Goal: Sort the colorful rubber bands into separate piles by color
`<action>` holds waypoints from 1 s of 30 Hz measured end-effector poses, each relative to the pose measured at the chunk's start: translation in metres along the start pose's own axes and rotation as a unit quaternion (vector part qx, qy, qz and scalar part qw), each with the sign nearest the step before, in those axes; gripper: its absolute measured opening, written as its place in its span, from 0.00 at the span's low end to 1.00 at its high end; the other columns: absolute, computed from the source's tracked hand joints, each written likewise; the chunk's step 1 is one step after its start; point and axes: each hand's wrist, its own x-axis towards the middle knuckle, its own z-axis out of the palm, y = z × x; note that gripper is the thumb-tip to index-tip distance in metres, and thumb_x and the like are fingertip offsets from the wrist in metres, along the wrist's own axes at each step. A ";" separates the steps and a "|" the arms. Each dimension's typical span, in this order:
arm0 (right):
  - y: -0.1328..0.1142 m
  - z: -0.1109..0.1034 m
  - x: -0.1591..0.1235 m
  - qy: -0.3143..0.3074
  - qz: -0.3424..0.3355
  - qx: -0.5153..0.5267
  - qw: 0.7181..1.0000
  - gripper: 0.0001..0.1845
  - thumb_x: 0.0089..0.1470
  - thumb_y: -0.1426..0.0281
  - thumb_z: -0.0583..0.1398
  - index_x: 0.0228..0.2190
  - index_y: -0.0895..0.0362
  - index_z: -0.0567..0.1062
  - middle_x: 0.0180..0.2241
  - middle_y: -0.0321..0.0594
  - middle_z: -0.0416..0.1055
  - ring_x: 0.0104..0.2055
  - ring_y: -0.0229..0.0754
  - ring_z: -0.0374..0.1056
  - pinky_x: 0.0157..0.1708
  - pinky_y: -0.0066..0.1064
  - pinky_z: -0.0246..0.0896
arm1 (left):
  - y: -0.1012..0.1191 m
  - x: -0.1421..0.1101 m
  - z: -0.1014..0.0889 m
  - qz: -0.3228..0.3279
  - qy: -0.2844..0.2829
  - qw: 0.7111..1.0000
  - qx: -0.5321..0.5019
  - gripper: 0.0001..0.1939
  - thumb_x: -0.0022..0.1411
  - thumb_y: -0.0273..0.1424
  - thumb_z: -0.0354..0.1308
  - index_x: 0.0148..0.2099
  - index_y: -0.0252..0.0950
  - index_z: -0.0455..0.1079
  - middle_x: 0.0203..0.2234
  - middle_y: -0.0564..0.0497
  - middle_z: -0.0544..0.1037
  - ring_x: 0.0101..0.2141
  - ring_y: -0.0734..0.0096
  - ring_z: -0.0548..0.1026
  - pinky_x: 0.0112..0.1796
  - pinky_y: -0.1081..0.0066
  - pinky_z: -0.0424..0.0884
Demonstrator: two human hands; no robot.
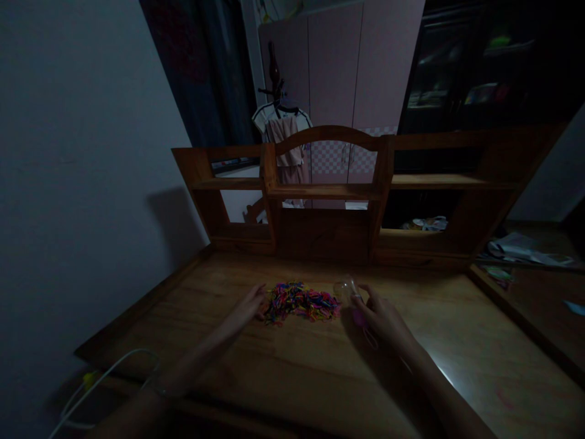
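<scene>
A long pile of small multicoloured elastic bands (301, 303) lies on the wooden desk (274, 372). At the pile's left end rests my left hand (251, 305), its fingers apart and near or touching the outermost bands; nothing shows in its grasp. To the right of the pile, my right hand (379, 314) grips a clear container (346, 290) tilted with its rounded end toward the pile. A pink part with a loop (370, 338) hangs below that hand, seemingly the container's lid. The room is dim, so the container's contents cannot be made out.
A wooden shelf unit (326, 192) stands along the desk's far edge. At the lower left, a white cable (130, 352) curves near the desk edge. A wall (91, 183) borders the left side. Plastic bags (425, 224) sit on the right shelf.
</scene>
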 end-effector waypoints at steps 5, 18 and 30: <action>-0.002 -0.002 0.000 0.000 0.000 -0.013 1.000 0.30 0.60 0.50 0.48 0.54 0.56 0.66 0.24 0.40 0.73 0.28 0.48 0.72 0.26 0.31 0.56 | 0.019 0.016 0.021 0.048 -0.011 0.999 0.014 0.23 0.63 0.39 0.49 0.58 0.38 0.63 0.49 0.44 0.73 0.27 0.72 0.75 0.25 0.74 0.70; -0.001 0.000 -0.001 0.002 0.004 -0.033 0.999 0.31 0.60 0.50 0.50 0.56 0.58 0.64 0.26 0.41 0.74 0.30 0.47 0.72 0.25 0.29 0.54 | 0.012 -0.020 -0.021 -0.043 -0.030 0.999 0.013 0.20 0.54 0.38 0.61 0.49 0.38 0.69 0.50 0.43 0.73 0.46 0.59 0.73 0.32 0.72 0.74; -0.004 -0.004 -0.004 0.027 -0.027 -0.110 0.993 0.33 0.58 0.56 0.53 0.61 0.54 0.58 0.28 0.40 0.76 0.29 0.47 0.72 0.26 0.29 0.53 | 0.021 -0.021 0.053 0.066 -0.075 0.995 -0.007 0.18 0.61 0.32 0.50 0.53 0.35 0.64 0.53 0.41 0.68 0.47 0.61 0.74 0.37 0.67 0.75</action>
